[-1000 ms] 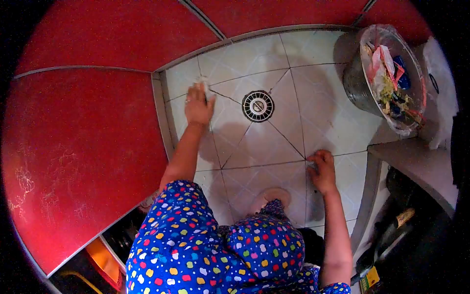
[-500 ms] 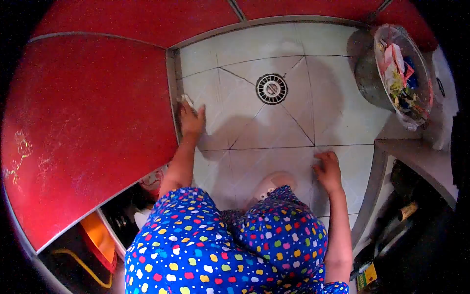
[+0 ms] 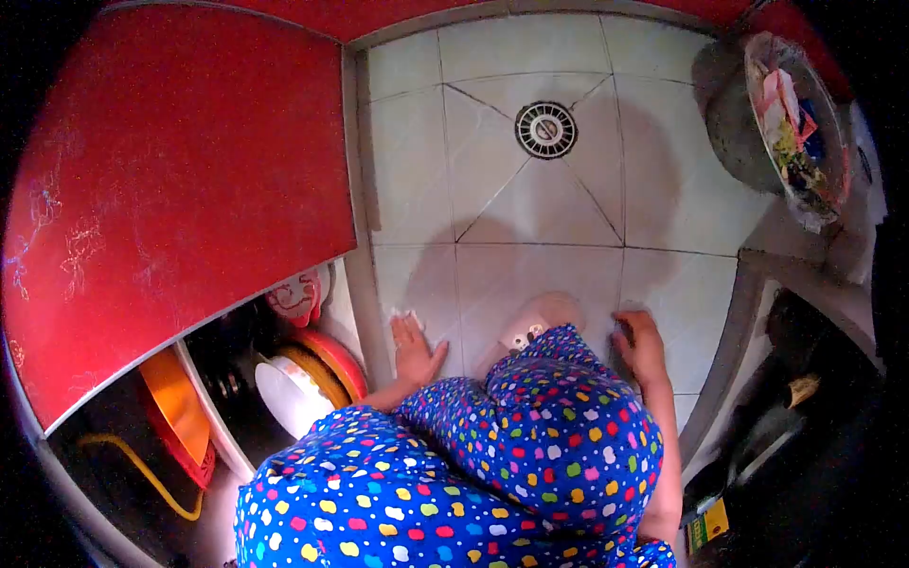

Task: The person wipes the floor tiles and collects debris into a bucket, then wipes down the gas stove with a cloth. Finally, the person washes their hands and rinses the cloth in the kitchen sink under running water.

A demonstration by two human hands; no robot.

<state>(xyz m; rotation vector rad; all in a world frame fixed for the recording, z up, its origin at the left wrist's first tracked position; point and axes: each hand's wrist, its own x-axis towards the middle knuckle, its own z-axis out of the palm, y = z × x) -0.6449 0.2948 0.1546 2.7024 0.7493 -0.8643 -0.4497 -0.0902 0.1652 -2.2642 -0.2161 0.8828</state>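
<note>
My left hand is low over the tiled floor, fingers stretched forward and thumb apart. A small white cloth or tissue shows at its fingertips, pressed to the tiles; most of it is hidden under the fingers. Off to the right, my right hand hangs over the floor beside my knee. Its fingers are loosely bent and apart, with nothing visible in them. Between the hands, a pale slipper shows past the dotted blue trouser leg.
A round floor drain lies ahead. The lined trash bin stands at far right. Red cabinet doors border the left. Below them, an open cupboard holds a white bowl and an orange container. Dark shelving is at right.
My left hand has slid back toward me along the left floor edge, the white piece moving with it. My right hand stays near the knee. The view has shifted slightly.
</note>
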